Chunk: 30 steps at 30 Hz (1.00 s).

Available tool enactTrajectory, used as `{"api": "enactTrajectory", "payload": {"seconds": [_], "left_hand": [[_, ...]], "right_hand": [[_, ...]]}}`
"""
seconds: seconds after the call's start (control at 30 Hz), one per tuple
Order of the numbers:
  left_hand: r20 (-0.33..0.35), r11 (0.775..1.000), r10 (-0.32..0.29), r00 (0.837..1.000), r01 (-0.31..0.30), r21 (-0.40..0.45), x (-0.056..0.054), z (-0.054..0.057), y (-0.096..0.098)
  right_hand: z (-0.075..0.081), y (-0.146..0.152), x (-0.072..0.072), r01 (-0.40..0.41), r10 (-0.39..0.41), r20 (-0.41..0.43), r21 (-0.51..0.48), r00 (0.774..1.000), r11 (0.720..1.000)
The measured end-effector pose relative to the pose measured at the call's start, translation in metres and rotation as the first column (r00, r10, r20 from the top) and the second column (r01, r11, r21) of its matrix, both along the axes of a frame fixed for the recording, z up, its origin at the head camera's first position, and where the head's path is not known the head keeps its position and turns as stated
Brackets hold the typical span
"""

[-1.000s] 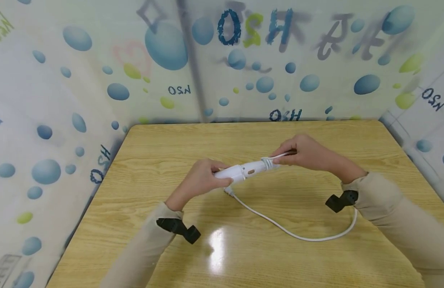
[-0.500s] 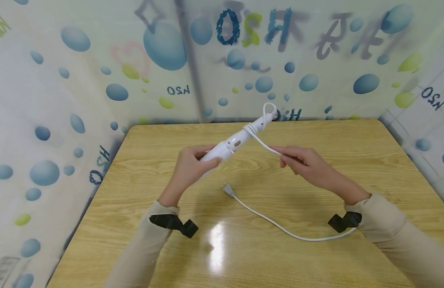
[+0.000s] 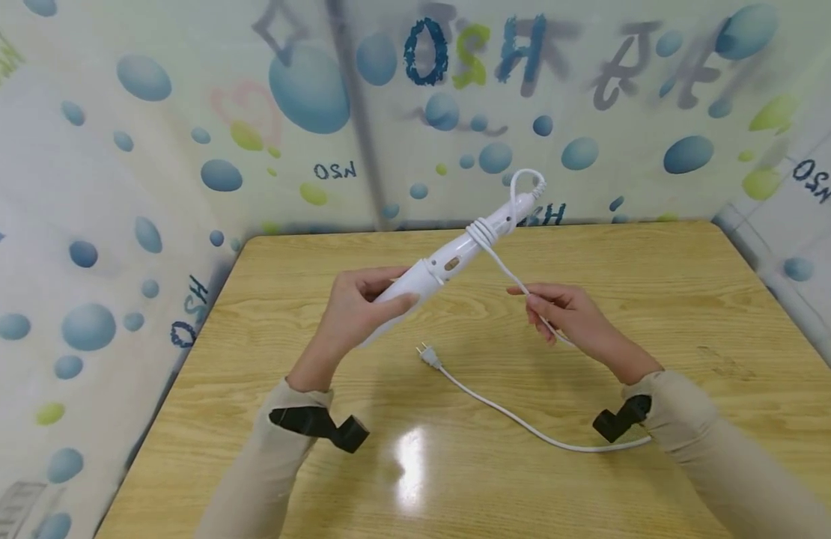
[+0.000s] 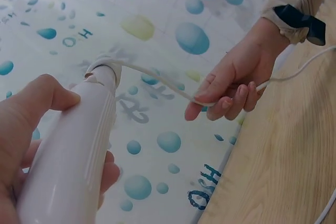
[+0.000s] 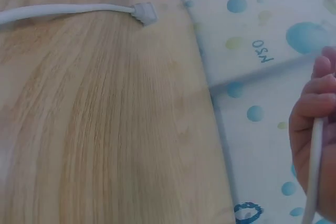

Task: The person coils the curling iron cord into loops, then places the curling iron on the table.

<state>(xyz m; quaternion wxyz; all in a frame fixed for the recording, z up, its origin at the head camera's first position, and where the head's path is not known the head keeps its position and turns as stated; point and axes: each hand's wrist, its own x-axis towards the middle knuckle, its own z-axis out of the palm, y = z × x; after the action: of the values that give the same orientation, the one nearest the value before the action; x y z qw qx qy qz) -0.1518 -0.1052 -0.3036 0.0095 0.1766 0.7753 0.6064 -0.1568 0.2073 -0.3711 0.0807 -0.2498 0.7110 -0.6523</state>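
From my end, partway along by my reckoning. I have the wand (image 3: 422, 280) up off the table (image 3: 523, 494), tilted, far end high, in the left hand (image 3: 358, 303): thumb on the near side, fingers curled behind, wrapped round the thick lower body. Right hand (image 3: 577, 314) has the cord (image 3: 584, 449) in a light pinch, thumb against fingers, forefinger reaching out nearly straight. Done, as far as I can see: the cord leaves the wand's far end, bends back in a loose loop, then circles the body in a few close turns (image 3: 481, 230). From there a fairly straight run crosses to the right hand. Not wrapped: everything past that grip. It trails below the hand, goes out of sight towards the right wrist, shows again as a long curve on the table and ends at the plug (image 3: 429, 355), lying there with neither hand on it. I'd put more cord off the wand than on, though the hidden stretch leaves me unsure. Turns sit side by side; how tight, I cannot tell. Whether cord is going on or coming off, these views don't settle.
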Motion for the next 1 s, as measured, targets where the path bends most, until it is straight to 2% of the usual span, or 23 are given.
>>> {"api": "enactTrajectory", "payload": {"seconds": [0.13,0.23,0.37,0.47,0.53,0.63,0.7,0.77,0.8,0.87,1.0], "left_hand": [[0.006,0.997,-0.072,0.997,0.072,0.036,0.005,0.002,0.002],[0.015,0.993,-0.112,0.994,0.111,0.039,0.008,0.002,0.003],[0.032,0.986,-0.168,0.985,0.167,0.027,0.010,0.001,0.002],[0.037,0.972,-0.234,0.971,0.235,0.001,0.012,0.000,0.000],[0.036,0.957,-0.287,0.957,0.288,-0.022,0.012,-0.001,-0.001],[0.037,0.935,-0.350,0.936,0.351,-0.052,0.013,-0.002,-0.005],[0.041,0.918,-0.388,0.921,0.390,-0.074,0.014,-0.001,-0.006],[0.043,0.900,-0.418,0.908,0.420,-0.114,0.015,-0.001,-0.007],[0.043,0.890,-0.433,0.900,0.435,-0.138,0.015,-0.001,-0.008],[0.048,0.861,-0.472,0.880,0.472,-0.188,0.015,-0.001,-0.008],[0.093,0.801,-0.548,0.831,0.554,-0.226,0.016,-0.003,-0.007]], "right_hand": [[-0.005,-0.008,-0.013,0.038,-0.039,0.072,0.020,0.997,0.999],[-0.008,-0.014,-0.024,0.067,-0.069,0.072,0.028,0.995,0.997],[-0.012,-0.019,-0.037,0.055,-0.055,0.034,-0.008,0.998,0.998],[-0.014,-0.017,-0.043,-0.002,0.000,-0.048,-0.043,0.999,0.999],[-0.014,-0.017,-0.047,-0.088,0.074,-0.128,-0.108,0.989,0.990],[-0.009,-0.020,-0.051,-0.186,0.168,-0.112,-0.172,0.979,0.968],[-0.002,-0.022,-0.053,-0.209,0.202,-0.063,-0.139,0.977,0.968],[0.007,-0.024,-0.052,-0.195,0.195,0.002,-0.019,0.981,0.981],[0.010,-0.024,-0.052,-0.208,0.209,-0.008,0.054,0.978,0.977],[0.018,-0.022,-0.052,-0.236,0.248,-0.037,0.204,0.968,0.950],[0.033,-0.019,-0.051,-0.323,0.374,-0.075,0.365,0.925,0.873]]}}
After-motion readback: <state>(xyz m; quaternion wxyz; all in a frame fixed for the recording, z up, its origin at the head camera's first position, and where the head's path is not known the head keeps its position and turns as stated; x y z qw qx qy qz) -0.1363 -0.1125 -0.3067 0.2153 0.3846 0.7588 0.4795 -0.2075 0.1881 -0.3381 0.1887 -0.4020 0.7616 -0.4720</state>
